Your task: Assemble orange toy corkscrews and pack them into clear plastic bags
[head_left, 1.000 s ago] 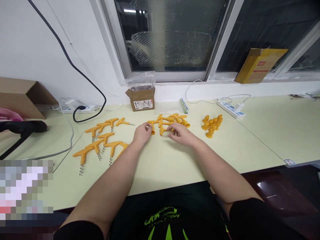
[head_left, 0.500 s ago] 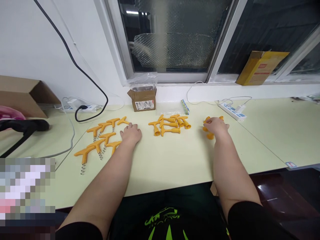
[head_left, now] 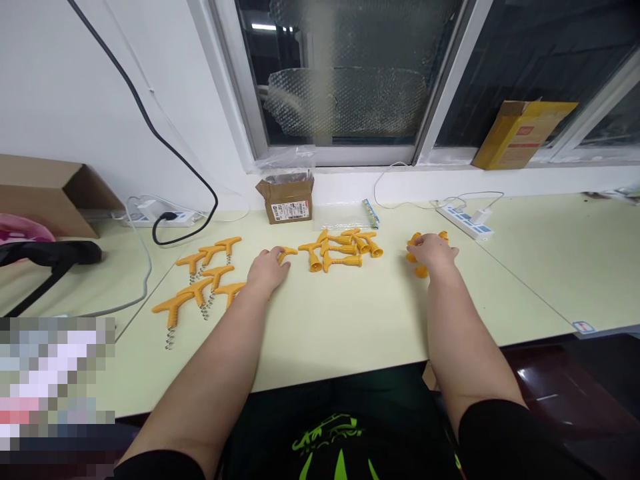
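My left hand (head_left: pixel 267 271) is closed around a yellow T-handled corkscrew (head_left: pixel 287 253), whose lower part the fingers hide. To its left lie several more corkscrews (head_left: pixel 196 288) with yellow T-handles and bare metal spirals. In the middle of the table is a cluster of yellow T-handled corkscrews (head_left: pixel 342 261) with bell-shaped covers over their shafts. My right hand (head_left: pixel 433 252) reaches down over a few small yellow covers (head_left: pixel 421 271); its fingers are pinched on one of them, largely hidden.
Behind the cluster stand an opened cardboard box (head_left: pixel 287 200) and a clear plastic bag (head_left: pixel 345 215). Power strips (head_left: pixel 465 221) with cables lie near the wall, right and left. A black cable (head_left: pixel 185 157) hangs at left, above a black stand arm (head_left: pixel 50 257).
My left hand has moved right, bringing one corkscrew away from the left group toward the middle cluster. My right hand stays in place over the small yellow covers.
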Demonstrator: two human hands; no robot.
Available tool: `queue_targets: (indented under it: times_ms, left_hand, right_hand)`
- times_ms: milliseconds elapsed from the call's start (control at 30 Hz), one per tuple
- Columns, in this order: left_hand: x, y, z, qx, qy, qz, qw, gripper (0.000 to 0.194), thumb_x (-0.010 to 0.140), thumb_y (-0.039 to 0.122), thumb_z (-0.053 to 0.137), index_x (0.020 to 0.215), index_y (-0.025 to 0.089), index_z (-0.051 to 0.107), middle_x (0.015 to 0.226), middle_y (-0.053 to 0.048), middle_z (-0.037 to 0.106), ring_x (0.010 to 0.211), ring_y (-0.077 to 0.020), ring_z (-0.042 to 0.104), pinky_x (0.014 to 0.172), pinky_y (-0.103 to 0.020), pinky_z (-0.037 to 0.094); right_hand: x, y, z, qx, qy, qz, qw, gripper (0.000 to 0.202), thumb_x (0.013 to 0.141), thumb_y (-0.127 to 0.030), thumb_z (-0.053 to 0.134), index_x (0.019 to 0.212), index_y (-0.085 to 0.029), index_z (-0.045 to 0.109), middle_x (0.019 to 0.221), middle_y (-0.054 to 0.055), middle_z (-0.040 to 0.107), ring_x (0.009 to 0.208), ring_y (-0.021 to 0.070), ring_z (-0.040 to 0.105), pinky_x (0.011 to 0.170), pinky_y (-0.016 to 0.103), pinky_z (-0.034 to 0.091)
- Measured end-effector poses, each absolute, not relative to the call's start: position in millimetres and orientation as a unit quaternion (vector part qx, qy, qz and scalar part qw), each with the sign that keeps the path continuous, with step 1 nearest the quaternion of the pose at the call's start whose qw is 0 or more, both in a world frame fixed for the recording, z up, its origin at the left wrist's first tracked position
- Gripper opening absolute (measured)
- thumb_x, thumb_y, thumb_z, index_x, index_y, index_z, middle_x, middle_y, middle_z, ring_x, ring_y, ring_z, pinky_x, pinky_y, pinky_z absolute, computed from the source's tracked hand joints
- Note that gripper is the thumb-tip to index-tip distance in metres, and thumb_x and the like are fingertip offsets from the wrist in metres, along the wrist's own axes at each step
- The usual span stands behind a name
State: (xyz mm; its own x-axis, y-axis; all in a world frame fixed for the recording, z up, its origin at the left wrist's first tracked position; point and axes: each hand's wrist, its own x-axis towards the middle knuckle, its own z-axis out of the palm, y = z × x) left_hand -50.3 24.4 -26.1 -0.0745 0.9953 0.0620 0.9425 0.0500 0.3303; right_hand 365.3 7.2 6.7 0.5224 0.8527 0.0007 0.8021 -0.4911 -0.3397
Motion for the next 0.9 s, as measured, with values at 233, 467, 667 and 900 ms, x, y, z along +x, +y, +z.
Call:
queue_targets:
  times_ms: [233, 467, 667, 900]
  left_hand:
    - [-48, 23, -20, 0.649, 0.742, 0.121, 0.115, 0.045, 0.083, 0.030, 0.063, 0.127, 0.020, 0.059, 0.113, -0.016, 0.072, 0.107, -0.0369, 0.067, 0.089, -0.044, 0.052]
    - [-47, 26, -20, 0.598, 0.718, 0.305, 0.184, 0.050, 0.081, 0.030, 0.062, 0.129, 0.019, 0.054, 0.096, -0.013, 0.073, 0.095, -0.0344, 0.068, 0.080, -0.042, 0.049]
    - [-29, 30, -19, 0.384, 0.500, 0.578, 0.518, 0.044, 0.072, 0.019, 0.062, 0.115, 0.020, 0.052, 0.079, -0.003, 0.069, 0.063, -0.0140, 0.060, 0.062, -0.025, 0.045]
    - [-16, 16, -15, 0.359, 0.366, 0.597, 0.617, 0.060, 0.067, 0.015, 0.078, 0.117, 0.028, 0.051, 0.083, 0.003, 0.070, 0.071, -0.0107, 0.067, 0.073, -0.025, 0.053]
  right_hand:
    - [365, 7, 8, -0.867, -0.468, 0.091, 0.145, 0.019, 0.079, -0.036, 0.069, 0.092, -0.023, 0.068, 0.084, 0.006, 0.068, 0.095, 0.0302, 0.064, 0.097, 0.051, 0.036]
    - [362, 11, 8, -0.858, -0.488, 0.115, 0.113, 0.022, 0.068, -0.031, 0.077, 0.087, -0.023, 0.069, 0.081, 0.002, 0.066, 0.089, 0.0267, 0.064, 0.094, 0.049, 0.037]
    - [350, 8, 5, -0.828, -0.533, 0.086, 0.151, 0.019, 0.066, -0.029, 0.072, 0.084, -0.021, 0.069, 0.080, 0.003, 0.067, 0.089, 0.0264, 0.064, 0.094, 0.049, 0.037]
    - [317, -3, 1, -0.622, -0.658, 0.180, 0.384, 0.028, 0.069, -0.027, 0.064, 0.096, -0.020, 0.068, 0.065, -0.005, 0.050, 0.062, 0.0147, 0.049, 0.062, 0.029, 0.038]
